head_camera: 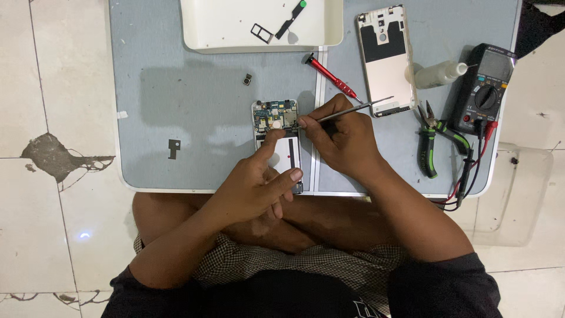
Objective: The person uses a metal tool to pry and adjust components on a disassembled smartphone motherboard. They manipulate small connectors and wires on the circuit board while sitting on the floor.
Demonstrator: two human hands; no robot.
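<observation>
Head view showed the opened phone at the near middle of the bench, left hand pinning it, right hand clamped on tweezers at the circuit board, where a light, steady touch seemed wise.

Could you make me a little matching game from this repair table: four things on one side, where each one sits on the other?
Things:
1. red screwdriver
2. metal tweezers
3. pliers with green handles
4. small SIM tray

Places:
A. in the white tray
B. beside the multimeter
C. held in the right hand
D. lying on the table just below the white tray

Pairs: 1-D, 2-C, 3-B, 4-A
</observation>
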